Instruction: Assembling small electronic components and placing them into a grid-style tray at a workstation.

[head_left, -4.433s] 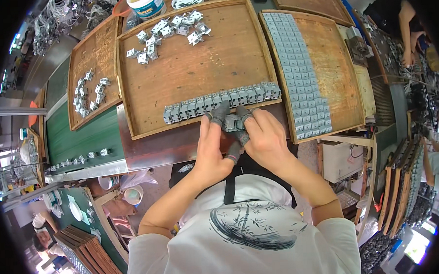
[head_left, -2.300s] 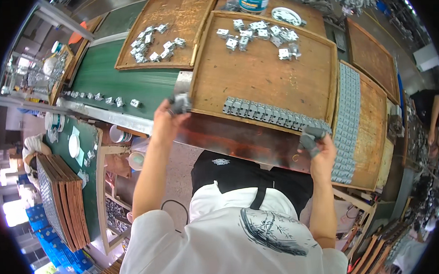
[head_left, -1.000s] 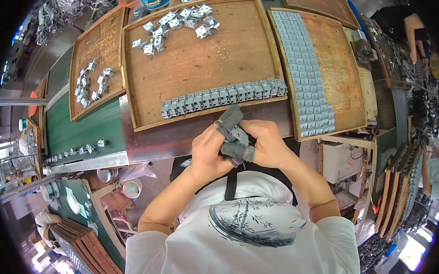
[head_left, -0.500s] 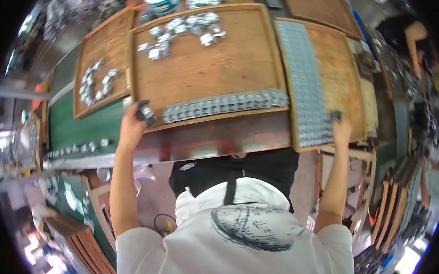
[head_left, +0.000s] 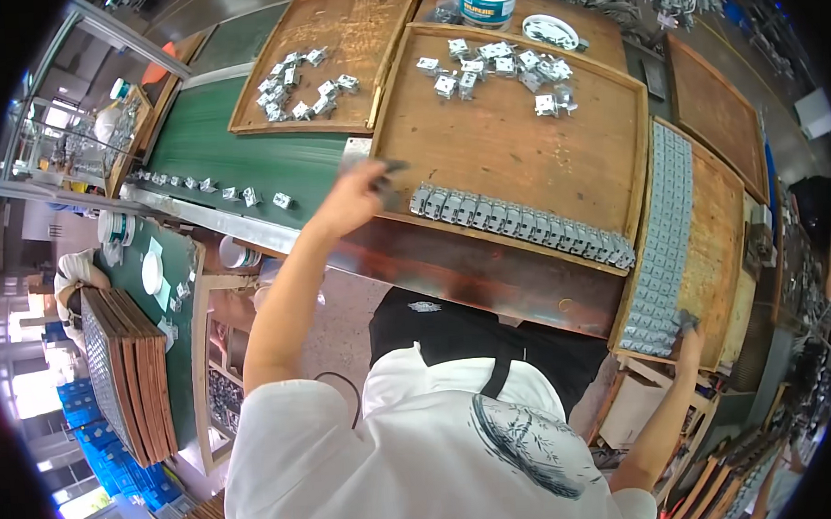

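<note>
My left hand [head_left: 350, 203] is over the front left corner of the middle wooden tray [head_left: 522, 153]. Dark coverings show on its fingertips, smeared by motion, so I cannot make out whether they hold anything. Close to it starts a double row of small silver metal parts [head_left: 516, 225] along the tray's front edge. At the near end of the right wooden tray [head_left: 711, 237], my right hand [head_left: 691, 342] has dark-tipped fingers beside a block of closely set grey metal parts [head_left: 662, 221]. Its grip is too small to read.
Loose metal parts [head_left: 500, 61] lie at the middle tray's far side, others in the left tray [head_left: 331, 31]. A green conveyor belt [head_left: 234, 147] carries several small parts [head_left: 246, 194]. Behind stand a white bucket [head_left: 488, 1] and a round dish [head_left: 550, 31]. Stacked trays [head_left: 128, 374] stand at lower left.
The whole view has swung to the left, so the trays appear shifted right and tilted. My left hand stays near the middle tray's left corner; my right hand stays at the right tray's near end.
</note>
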`<state>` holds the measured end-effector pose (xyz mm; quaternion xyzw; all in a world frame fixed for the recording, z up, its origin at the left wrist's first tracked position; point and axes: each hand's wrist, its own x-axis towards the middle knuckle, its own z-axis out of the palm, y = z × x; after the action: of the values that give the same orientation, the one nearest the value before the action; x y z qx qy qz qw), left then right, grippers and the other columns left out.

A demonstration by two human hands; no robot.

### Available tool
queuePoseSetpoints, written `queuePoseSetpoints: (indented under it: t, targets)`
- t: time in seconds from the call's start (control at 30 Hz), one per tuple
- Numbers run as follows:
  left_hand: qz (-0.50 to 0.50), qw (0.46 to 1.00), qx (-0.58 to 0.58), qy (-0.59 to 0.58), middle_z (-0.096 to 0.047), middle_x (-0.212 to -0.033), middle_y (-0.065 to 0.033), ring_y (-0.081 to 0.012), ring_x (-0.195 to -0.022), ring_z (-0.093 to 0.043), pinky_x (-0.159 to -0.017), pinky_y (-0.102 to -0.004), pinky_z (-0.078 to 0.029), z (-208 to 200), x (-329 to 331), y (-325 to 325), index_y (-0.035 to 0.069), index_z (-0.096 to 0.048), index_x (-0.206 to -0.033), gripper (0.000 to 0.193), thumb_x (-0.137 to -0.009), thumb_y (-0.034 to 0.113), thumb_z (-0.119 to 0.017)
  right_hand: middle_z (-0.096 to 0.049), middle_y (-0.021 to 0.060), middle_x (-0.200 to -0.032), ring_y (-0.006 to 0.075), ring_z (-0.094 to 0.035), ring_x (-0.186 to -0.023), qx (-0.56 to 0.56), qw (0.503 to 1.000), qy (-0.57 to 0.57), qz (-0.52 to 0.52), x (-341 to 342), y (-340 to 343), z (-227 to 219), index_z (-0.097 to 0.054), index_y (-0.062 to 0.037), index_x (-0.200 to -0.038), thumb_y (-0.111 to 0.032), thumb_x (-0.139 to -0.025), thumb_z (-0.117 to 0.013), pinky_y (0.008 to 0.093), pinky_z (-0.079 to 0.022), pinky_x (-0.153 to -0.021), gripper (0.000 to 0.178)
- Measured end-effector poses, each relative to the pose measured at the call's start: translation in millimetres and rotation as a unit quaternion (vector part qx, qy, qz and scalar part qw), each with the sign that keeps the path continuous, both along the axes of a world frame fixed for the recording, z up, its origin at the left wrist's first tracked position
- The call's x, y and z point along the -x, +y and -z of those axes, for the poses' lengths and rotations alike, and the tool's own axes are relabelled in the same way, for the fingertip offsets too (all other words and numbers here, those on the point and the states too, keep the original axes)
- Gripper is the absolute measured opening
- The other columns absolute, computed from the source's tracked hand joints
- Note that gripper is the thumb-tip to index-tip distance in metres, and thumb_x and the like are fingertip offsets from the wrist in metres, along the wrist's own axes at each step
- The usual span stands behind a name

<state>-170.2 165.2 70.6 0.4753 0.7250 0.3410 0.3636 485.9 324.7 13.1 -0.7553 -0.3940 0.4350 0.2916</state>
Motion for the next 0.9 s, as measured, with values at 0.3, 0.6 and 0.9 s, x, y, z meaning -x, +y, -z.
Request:
queuePoseSetpoints:
  t: [0.3, 0.6, 0.9]
  targets:
    - [-0.257, 0.848, 0.262, 0.384, -0.068, -0.111, -0.0239, -0.0408, -0.107, -0.063, -0.090, -0.0461, -0.050, 35.0, 131.2, -85.7, 0.008, -0.065, -0.119, 0.047, -0.085, 0.041, -0.060, -0.063, 0.0074, -0.100, 0.0167, -0.061, -0.086, -0.251, 0.929, 0.271, 0.029, 53.0, 2.3, -30.8, -0.057, -0.0032, -0.123, -0.012, -0.096, -0.060, 0.0311, -0.051, -0.075, 0.028]
    - [-0.287, 0.922, -0.076, -0.249, -0.070, -0.099, -0.0059, -0.0124, -0.089, -0.067, -0.066, -0.0267, -0.057, 21.8, 50.2, -61.3, 0.001, -0.063, -0.118, 0.030, -0.089, 0.006, -0.064, -0.066, 0.0067, -0.100, 0.0138, -0.063, -0.086, -0.186, 0.931, 0.285, -0.133, 190.6, -38.1, -62.7, -0.061, 0.0003, -0.118, -0.006, -0.091, -0.066, 0.0279, -0.055, -0.068, 0.028]
    - [-0.007, 0.876, -0.152, -0.457, -0.062, -0.116, -0.0011, -0.0139, -0.103, -0.062, -0.091, -0.0283, -0.051, -40.5, -133.3, -14.8, 0.002, -0.065, -0.119, 0.040, -0.080, -0.002, -0.075, -0.068, 0.0069, -0.097, 0.0187, -0.068, -0.083, -0.140, 0.880, 0.239, -0.387, 292.1, -91.5, -128.8, -0.058, -0.0004, -0.112, -0.010, -0.089, -0.069, 0.0312, -0.056, -0.074, 0.028]
